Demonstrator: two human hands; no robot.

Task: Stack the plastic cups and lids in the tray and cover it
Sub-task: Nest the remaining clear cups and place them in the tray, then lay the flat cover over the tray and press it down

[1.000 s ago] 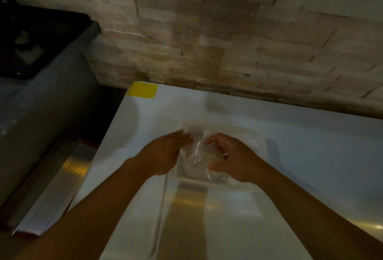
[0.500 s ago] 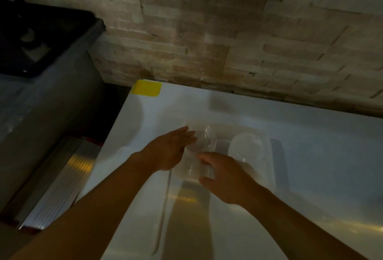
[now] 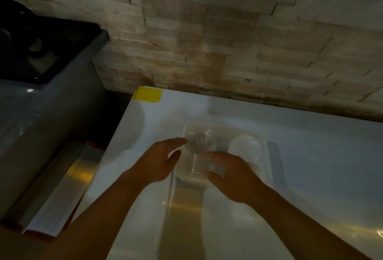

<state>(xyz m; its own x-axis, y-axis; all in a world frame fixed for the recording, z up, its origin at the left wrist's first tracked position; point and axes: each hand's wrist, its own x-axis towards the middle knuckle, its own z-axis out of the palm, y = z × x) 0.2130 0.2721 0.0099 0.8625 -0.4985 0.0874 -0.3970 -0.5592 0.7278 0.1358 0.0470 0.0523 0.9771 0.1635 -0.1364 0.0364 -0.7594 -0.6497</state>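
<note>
A clear plastic tray (image 3: pixel 267 152) sits on the white table. A stack of clear plastic cups (image 3: pixel 198 156) lies on its side in the tray's left half, bottom end toward the wall. Round white lids (image 3: pixel 245 146) lie in the right half. My left hand (image 3: pixel 159 161) is on the left of the cups, fingers extended and apart, fingertips close to the cup end. My right hand (image 3: pixel 232 175) is on the cups' right side near their mouth, fingers spread; whether it touches them is unclear in the dim light.
The white table (image 3: pixel 321 156) has a yellow patch (image 3: pixel 147 93) at its far left corner and a brick wall (image 3: pixel 228 42) behind. A grey counter with a dark sink (image 3: pixel 41 52) stands left. Stacked metal sheets (image 3: pixel 62 187) lie in the gap below left.
My right hand has come off the top of the cups and drawn back to their near end, uncovering the lids. The cups now lie in the tray. The left hand has barely moved.
</note>
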